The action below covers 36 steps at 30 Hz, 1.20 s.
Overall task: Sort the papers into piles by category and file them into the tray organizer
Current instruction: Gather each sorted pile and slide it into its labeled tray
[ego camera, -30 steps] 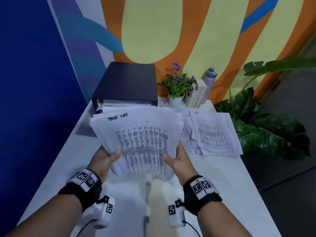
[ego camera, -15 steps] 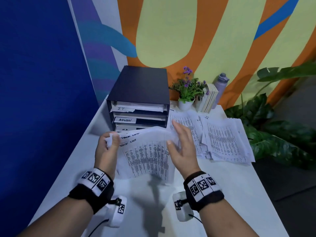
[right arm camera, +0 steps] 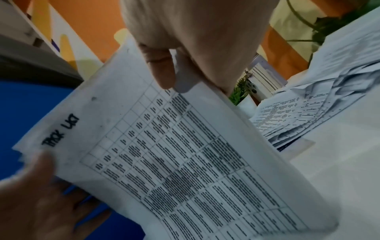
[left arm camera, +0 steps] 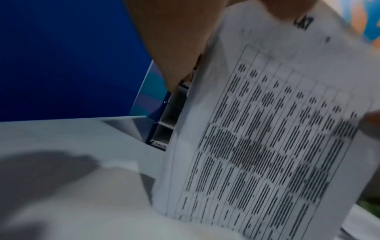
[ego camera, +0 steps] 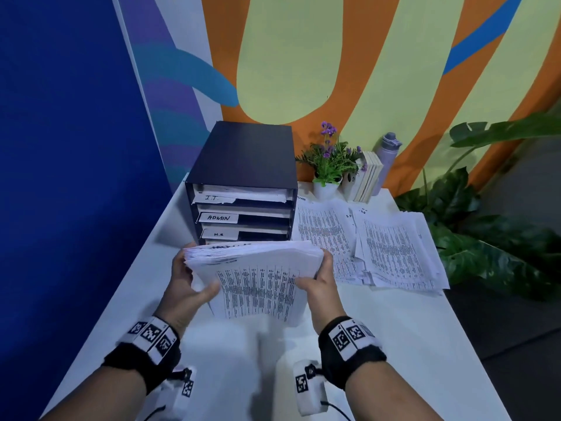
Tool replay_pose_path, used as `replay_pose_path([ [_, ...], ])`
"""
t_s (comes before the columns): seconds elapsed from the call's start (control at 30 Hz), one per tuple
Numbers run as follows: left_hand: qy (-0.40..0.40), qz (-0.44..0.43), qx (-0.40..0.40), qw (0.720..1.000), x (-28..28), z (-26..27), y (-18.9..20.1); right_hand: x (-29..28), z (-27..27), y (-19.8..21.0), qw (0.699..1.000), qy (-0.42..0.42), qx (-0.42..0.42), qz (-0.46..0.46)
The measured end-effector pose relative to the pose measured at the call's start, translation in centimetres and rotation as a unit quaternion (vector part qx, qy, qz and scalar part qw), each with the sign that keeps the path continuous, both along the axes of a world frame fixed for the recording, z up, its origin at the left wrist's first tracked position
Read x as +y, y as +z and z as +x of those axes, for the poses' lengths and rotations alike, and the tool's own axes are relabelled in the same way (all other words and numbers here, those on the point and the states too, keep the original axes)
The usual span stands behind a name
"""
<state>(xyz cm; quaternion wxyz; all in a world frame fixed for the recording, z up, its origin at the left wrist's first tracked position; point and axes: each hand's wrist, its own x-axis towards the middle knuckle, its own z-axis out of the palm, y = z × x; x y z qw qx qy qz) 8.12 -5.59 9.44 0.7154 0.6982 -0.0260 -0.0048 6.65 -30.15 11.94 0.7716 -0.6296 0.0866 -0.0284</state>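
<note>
A white counter (ego camera: 409, 344) runs up the middle of the frame, with a blue wall at the left. Toward the upper middle stands a dark tray organizer (ego camera: 243, 165) with slots labelled I.T., ADMIN and H.R; paper edges show in the upper slots, so some filing looks done. A lowest slot is hidden behind the held papers. At centre, both hands hold a thick stack of papers (ego camera: 258, 284), headed by hand, apparently "TASK LIST", just in front of the organizer's bottom. The left hand (ego camera: 185, 287) grips the stack's left edge, thumb on top and fingers (ego camera: 179, 262) curled round the far corner. The right hand (ego camera: 321, 284) pinches the right edge, thumb (right arm camera: 162, 71) on the top sheet, the other fingers underneath. To the right, two loose piles (ego camera: 370, 244), marked for ADMIN and H.R, lie fanned on the counter, likely unfiled. This stack probably goes in next.
</note>
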Motion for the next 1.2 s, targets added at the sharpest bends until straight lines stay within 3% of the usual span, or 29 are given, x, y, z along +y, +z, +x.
replay_pose_path([
  [0.07, 0.033, 0.057, 0.023, 0.998, -0.1, 0.2, -0.7, 0.5, 0.3, -0.2, 1.0, -0.003, 0.018, -0.011],
  [0.17, 0.125, 0.086, 0.013, 0.988, -1.2, 1.3, -0.4, 1.2, 0.8, 0.0, 0.998, -0.03, 0.026, 0.05],
  [0.3, 0.105, -0.038, 0.018, 0.994, -2.6, 1.0, 1.5, 1.2, 0.9, -0.1, 0.996, -0.069, 0.014, 0.063],
  [0.53, 0.101, -0.021, 0.006, 0.995, -1.7, 1.3, 0.4, 1.2, 0.8, 0.0, 0.998, -0.06, -0.018, 0.031],
  [0.6, 0.097, -0.019, 0.002, 0.995, -1.8, 1.3, 0.5, 1.3, 0.7, 0.1, 0.996, -0.069, -0.056, -0.001],
  [0.67, 0.085, -0.03, 0.003, 0.996, -1.7, 1.1, 0.9, 1.3, 0.7, 0.5, 0.985, -0.072, -0.126, -0.089],
  [0.77, 0.071, -0.033, 0.005, 0.997, -1.7, 1.4, 1.3, 1.0, 1.1, 0.7, 0.927, -0.073, -0.228, -0.288],
  [0.87, 0.07, -0.014, 0.026, 0.997, -1.8, 1.9, 1.0, 1.0, 1.4, 0.9, 0.916, -0.07, -0.249, -0.308],
  [0.93, 0.08, 0.032, 0.038, 0.996, -1.7, 2.2, 0.5, 0.8, 1.3, 0.9, 0.925, -0.061, -0.234, -0.291],
  [1.0, 0.1, 0.074, 0.055, 0.991, -1.7, 2.2, 0.4, 0.7, 1.1, 0.7, 0.956, -0.048, -0.192, -0.218],
  [1.1, 0.118, 0.05, 0.056, 0.99, -1.9, 2.1, 0.7, 0.3, 1.2, -0.8, 0.992, -0.022, -0.077, -0.093],
  [1.2, 0.129, 0.003, 0.063, 0.99, -1.6, 2.3, 0.7, -0.4, 1.7, -2.1, 0.996, 0.019, 0.03, -0.078],
])
